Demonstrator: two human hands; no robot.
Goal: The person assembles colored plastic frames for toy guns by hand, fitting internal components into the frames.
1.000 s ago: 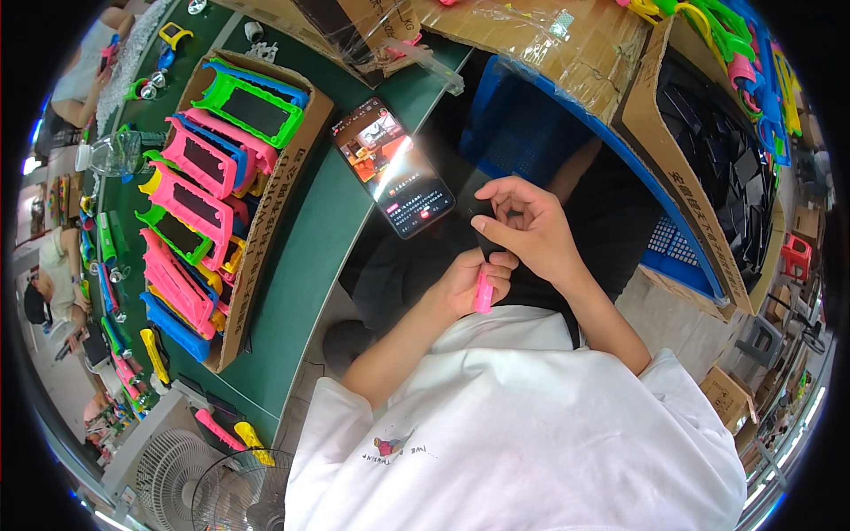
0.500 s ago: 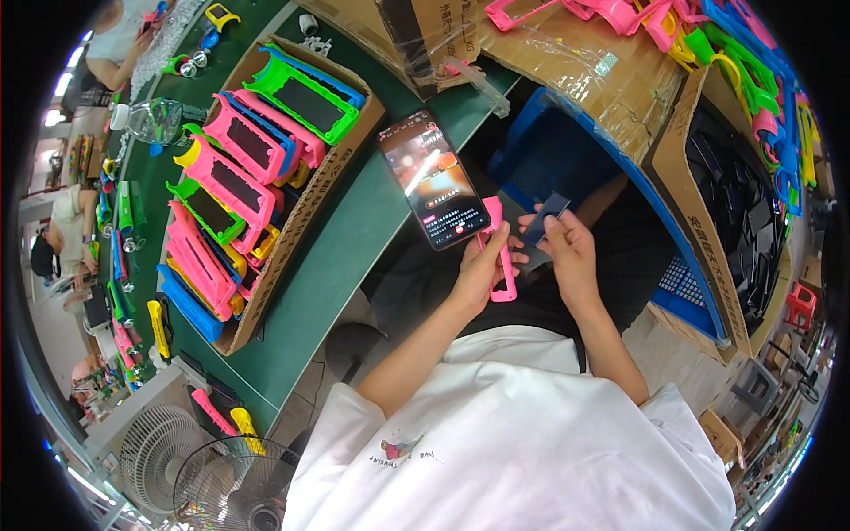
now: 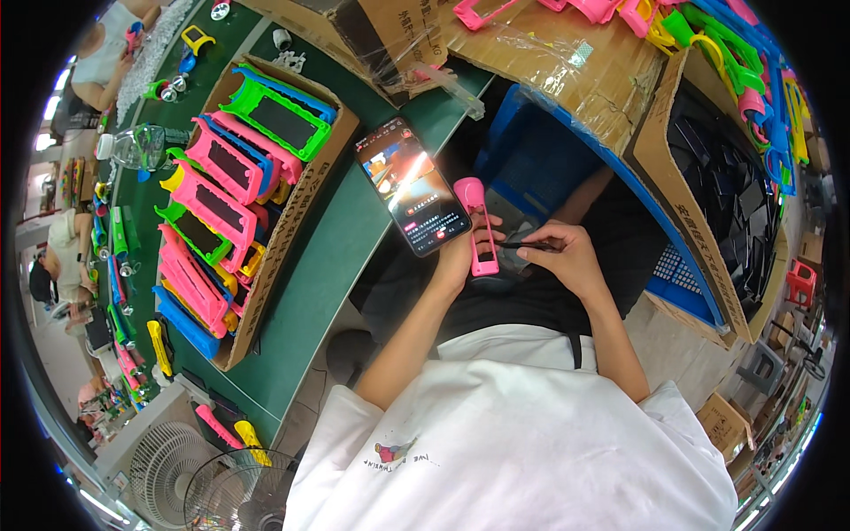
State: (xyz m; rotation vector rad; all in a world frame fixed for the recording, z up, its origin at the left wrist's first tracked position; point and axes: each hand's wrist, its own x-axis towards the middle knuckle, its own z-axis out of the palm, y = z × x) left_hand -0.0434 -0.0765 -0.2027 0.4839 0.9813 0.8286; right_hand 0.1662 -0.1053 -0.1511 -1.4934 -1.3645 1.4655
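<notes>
Pink frame (image 3: 479,232) is held upright over the lap, just right of the green table (image 3: 341,257) edge, gripped in the left hand (image 3: 460,252) with fingers wrapped round its lower part. A thin dark flat piece (image 3: 524,246) is pinched in the right hand (image 3: 567,258) between thumb and fingertips and is laid against the frame's right side; whether it is already seated cannot be told. Step in hand is judged as fitting the dark piece into the frame; next move would call for edge alignment and a firm press with the frame kept steady. A lit phone (image 3: 413,186) lies on the table edge just left of the frame. Farther left, a cardboard box (image 3: 292,221) is packed with pink, green and blue frames. A box of dark parts (image 3: 717,177) sits at right.
</notes>
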